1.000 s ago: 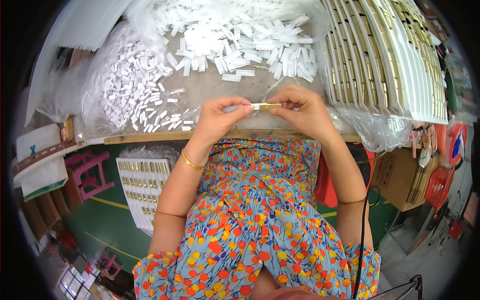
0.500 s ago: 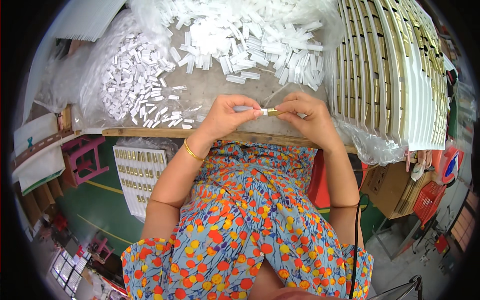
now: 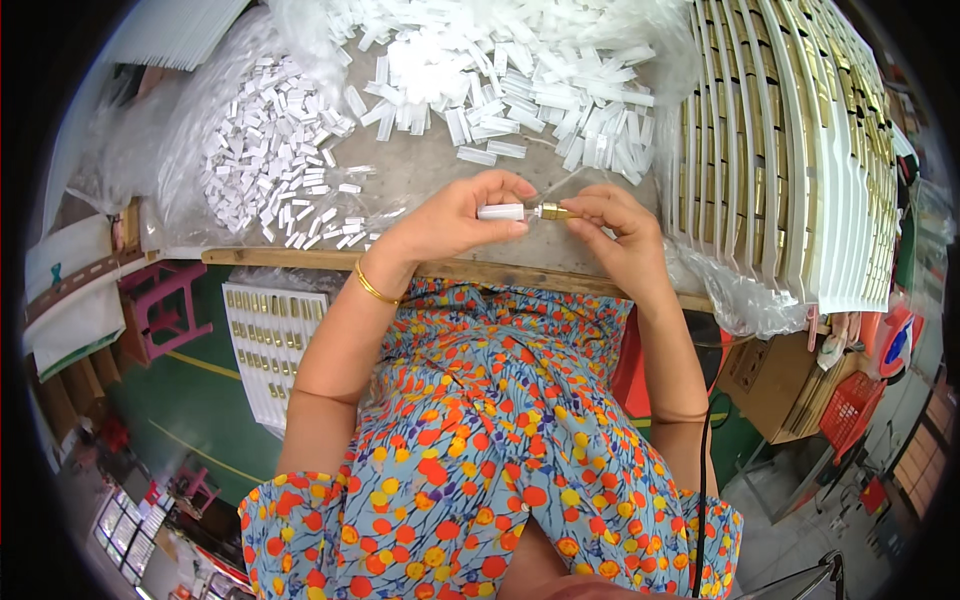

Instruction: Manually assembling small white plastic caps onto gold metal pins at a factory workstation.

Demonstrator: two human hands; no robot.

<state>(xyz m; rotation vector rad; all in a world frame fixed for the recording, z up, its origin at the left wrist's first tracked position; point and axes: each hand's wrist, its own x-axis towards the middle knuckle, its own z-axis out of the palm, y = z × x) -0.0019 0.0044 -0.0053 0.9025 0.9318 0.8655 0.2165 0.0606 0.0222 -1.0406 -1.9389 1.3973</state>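
**Held a translucent plastic sleeve (image 3: 502,212) and a gold-coloured fitting (image 3: 553,211) end to end above a grey work surface (image 3: 405,170)**

Pinched the fitting between thumb and fingertips of the right hand (image 3: 622,230). Curled the left hand (image 3: 458,218) about the sleeve, with thumb and forefinger spread to either side; could not tell a firm hold from a loose one there. Held both parts in line, just inside the middle of the wooden near edge (image 3: 300,260), with a narrow pale neck between them. Wore a gold bangle (image 3: 372,287) on the left wrist.

Appeared, by judgement, to be at the step of working the two parts together at that neck. Seemed to call next for a steady right pinch and straight alignment.

Had a clear plastic bag (image 3: 178,140) spread open at the left edge of the surface, filled with short white pieces (image 3: 258,150), with some strewn toward the near edge. Had long translucent strips (image 3: 430,70) heaped toward the far edge. Had ridged white trays (image 3: 845,285) stacked at the right edge, loaded with rows of gold-coloured pieces, and crumpled clear plastic (image 3: 755,305) by the near right corner. Had another white tray (image 3: 266,410) below the near edge, toward the left, also bearing gold-coloured pieces in rows. Had a red perforated basket (image 3: 848,405) beyond the near right corner, with contents too small to tell.
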